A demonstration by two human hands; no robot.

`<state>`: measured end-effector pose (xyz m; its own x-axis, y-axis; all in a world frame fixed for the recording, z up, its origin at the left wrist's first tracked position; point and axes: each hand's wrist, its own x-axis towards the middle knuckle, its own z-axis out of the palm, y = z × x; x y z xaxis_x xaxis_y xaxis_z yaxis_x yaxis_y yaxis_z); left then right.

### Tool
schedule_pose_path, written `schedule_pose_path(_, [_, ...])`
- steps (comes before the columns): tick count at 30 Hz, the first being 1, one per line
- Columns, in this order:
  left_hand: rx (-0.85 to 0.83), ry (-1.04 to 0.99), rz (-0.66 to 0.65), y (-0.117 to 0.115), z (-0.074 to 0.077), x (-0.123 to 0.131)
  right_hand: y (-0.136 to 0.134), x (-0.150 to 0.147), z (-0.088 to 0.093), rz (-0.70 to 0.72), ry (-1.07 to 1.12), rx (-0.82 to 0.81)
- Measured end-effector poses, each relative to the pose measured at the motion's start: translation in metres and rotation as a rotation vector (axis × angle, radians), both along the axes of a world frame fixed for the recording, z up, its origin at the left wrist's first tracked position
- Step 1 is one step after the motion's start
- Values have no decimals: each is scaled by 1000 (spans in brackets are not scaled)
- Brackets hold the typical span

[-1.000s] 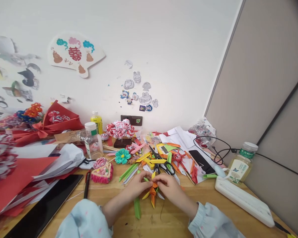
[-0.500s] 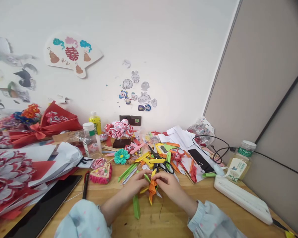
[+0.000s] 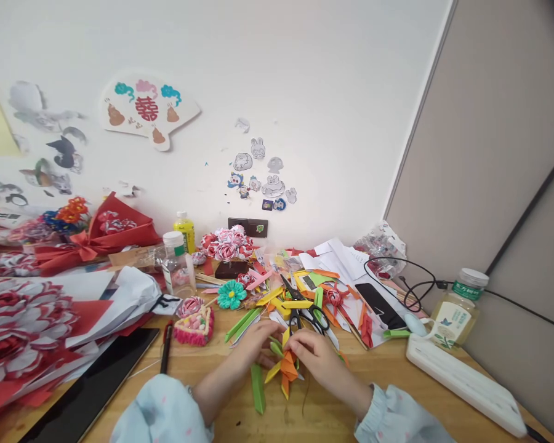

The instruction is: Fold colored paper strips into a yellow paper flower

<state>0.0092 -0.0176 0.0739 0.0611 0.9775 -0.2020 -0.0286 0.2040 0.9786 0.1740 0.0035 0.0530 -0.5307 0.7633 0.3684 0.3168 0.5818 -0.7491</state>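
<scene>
Both my hands meet over a folded paper piece [image 3: 285,368] of orange, yellow and green points, low in the middle of the wooden desk [image 3: 341,400]. My left hand [image 3: 253,346] pinches its left side, fingers closed on the paper. My right hand [image 3: 317,357] grips its right side, fingers curled. A loose green folded strip [image 3: 257,387] lies just below my left hand. Black-handled scissors [image 3: 305,311] lie just beyond my fingers on a heap of coloured paper strips.
A black tablet [image 3: 87,387] and a red pen [image 3: 166,347] lie at left beside red-and-white paper flowers [image 3: 23,320]. Behind are a glue bottle [image 3: 178,264], a rose bouquet [image 3: 226,246] and a teal paper flower [image 3: 231,294]. At right: phone [image 3: 378,304], white power strip [image 3: 461,384], drink bottle [image 3: 457,307].
My hands have kept working the paper piece, which now sits slightly lower and turned. The view has shifted a little to the left and down.
</scene>
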Motion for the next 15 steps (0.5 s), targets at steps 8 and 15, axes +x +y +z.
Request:
schedule_pose_path(8, [-62,-142,-134,4,-8,-9,0,2,-1,13,38,-37])
schedule_pose_path(15, [-59,-190,-189,8,-10,-12,-2,1,1,51,31,-8])
